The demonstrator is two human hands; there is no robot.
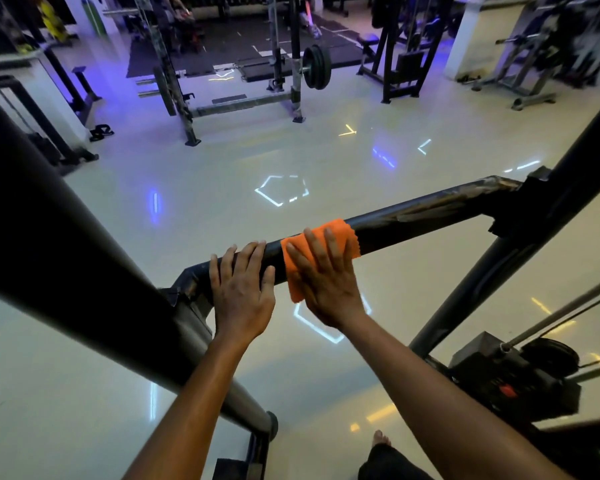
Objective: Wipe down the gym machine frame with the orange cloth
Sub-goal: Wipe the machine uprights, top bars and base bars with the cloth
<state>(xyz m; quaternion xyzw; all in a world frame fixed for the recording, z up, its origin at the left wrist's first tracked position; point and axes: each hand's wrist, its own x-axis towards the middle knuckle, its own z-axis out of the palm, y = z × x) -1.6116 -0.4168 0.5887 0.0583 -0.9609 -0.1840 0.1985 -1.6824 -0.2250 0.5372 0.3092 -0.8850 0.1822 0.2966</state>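
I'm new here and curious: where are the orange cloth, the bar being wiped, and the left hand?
orange cloth point(340, 233): head view, upper edge.
crossbar point(430, 211): head view, bare middle.
left hand point(241, 289): head view, back.

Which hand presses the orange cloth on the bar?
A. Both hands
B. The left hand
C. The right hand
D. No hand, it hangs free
C: the right hand lies flat on the cloth over the bar, while the left hand rests on bare bar beside it.
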